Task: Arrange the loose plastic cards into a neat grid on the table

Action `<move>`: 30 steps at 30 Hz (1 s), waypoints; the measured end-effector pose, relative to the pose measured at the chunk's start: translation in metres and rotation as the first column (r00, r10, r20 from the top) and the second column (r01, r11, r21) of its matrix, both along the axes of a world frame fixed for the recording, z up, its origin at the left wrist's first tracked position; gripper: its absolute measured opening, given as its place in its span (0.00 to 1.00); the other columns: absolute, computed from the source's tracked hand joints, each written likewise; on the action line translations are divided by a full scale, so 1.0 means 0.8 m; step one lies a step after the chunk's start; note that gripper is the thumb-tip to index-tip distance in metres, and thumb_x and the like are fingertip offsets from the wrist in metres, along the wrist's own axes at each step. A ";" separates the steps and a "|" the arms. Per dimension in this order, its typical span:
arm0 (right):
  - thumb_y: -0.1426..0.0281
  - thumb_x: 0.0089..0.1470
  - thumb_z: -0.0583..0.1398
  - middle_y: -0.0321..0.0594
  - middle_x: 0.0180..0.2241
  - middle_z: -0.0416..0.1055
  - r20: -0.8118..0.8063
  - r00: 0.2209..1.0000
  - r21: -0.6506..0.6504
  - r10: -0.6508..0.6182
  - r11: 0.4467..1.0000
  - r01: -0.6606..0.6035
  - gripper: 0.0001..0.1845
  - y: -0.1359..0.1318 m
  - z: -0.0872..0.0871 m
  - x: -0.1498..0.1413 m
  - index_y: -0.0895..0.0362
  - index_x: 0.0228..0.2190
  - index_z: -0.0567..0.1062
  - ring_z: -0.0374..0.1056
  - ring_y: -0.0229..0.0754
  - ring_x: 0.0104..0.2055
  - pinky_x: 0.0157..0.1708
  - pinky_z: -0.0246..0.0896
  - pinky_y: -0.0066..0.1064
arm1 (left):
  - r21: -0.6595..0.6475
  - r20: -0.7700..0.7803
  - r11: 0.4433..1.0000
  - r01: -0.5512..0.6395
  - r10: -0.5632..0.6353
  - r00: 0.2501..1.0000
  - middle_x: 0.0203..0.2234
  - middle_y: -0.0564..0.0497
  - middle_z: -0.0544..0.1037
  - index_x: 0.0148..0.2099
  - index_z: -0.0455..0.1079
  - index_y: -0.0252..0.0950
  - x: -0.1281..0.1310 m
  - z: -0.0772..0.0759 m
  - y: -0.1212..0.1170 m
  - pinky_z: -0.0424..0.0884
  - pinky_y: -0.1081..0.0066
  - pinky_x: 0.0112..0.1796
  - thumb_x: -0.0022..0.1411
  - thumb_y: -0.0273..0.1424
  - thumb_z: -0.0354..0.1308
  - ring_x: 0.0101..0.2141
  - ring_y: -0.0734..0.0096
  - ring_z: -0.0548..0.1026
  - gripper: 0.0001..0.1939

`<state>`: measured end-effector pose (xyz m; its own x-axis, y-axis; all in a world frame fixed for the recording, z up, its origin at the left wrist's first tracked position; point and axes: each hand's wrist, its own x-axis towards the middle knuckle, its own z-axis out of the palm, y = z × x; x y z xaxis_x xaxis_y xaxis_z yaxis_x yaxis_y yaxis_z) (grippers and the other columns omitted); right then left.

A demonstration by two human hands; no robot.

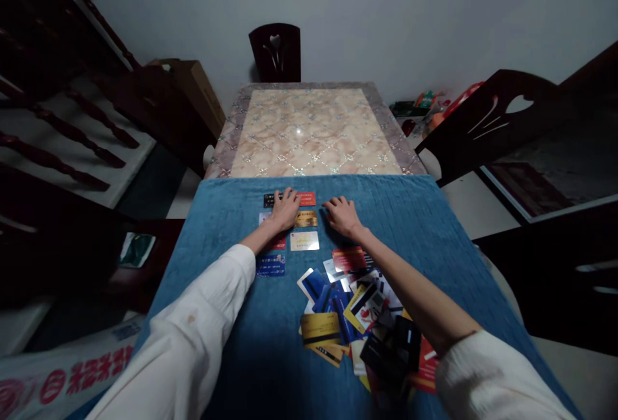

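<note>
My left hand (286,209) lies over two columns of plastic cards, fingers apart, its tips on or beside a black card (268,200) and a red card (308,199). Below these, a gold card (306,218), a white card (304,241) and a blue card (271,265) lie flat; others are partly covered by my left hand and wrist. To the right of the columns, my right hand (342,215) rests on the blue cloth (396,220), fingers bent and apart, with no card visible in it. A loose pile of mixed cards (321,326) spreads below my right forearm.
Dark objects (386,352) sit among the pile's near cards. Beyond the cloth extends a patterned table covering (313,127). Dark wooden chairs stand at the far end (275,53) and right side (506,107). A printed plastic bag (67,372) is at lower left.
</note>
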<state>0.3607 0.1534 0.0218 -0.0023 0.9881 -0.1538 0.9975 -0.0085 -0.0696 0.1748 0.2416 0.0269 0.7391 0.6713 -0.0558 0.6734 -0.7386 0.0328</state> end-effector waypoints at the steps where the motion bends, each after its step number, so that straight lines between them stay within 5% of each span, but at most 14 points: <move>1: 0.69 0.63 0.50 0.48 0.54 0.66 -0.003 1.000 0.002 0.004 1.000 -0.004 0.20 -0.007 0.000 0.003 0.52 0.55 0.68 0.55 0.52 0.55 0.47 0.52 0.41 | -0.005 0.007 1.000 0.011 -0.010 1.000 0.60 0.37 0.63 0.59 0.62 0.35 -0.001 0.002 -0.005 0.52 0.45 0.56 0.62 0.28 0.53 0.62 0.46 0.54 0.22; 16: 0.68 0.64 0.50 0.46 0.48 0.70 -0.036 0.998 0.010 0.057 0.998 -0.057 0.15 -0.116 0.000 0.011 0.52 0.47 0.74 0.55 0.50 0.52 0.45 0.47 0.39 | -0.040 0.097 0.960 0.278 -0.273 0.957 0.60 0.41 0.63 0.64 0.58 0.40 -0.013 0.000 -0.104 0.50 0.46 0.58 0.64 0.29 0.53 0.62 0.49 0.54 0.26; 30: 0.69 0.62 0.52 0.47 0.48 0.70 -0.133 0.969 0.014 0.210 0.978 -0.210 0.15 -0.177 -0.005 -0.038 0.53 0.45 0.76 0.55 0.52 0.52 0.47 0.48 0.42 | -0.169 0.107 0.787 0.593 -0.583 0.805 0.60 0.42 0.67 0.65 0.59 0.40 -0.074 -0.009 -0.168 0.53 0.48 0.58 0.63 0.32 0.55 0.60 0.50 0.58 0.29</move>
<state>0.3306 0.0119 0.0177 -0.2301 0.9633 -0.1380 0.9588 0.2001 -0.2015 0.1156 0.1070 0.0197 0.9922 0.0864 -0.0894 0.1049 -0.9677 0.2292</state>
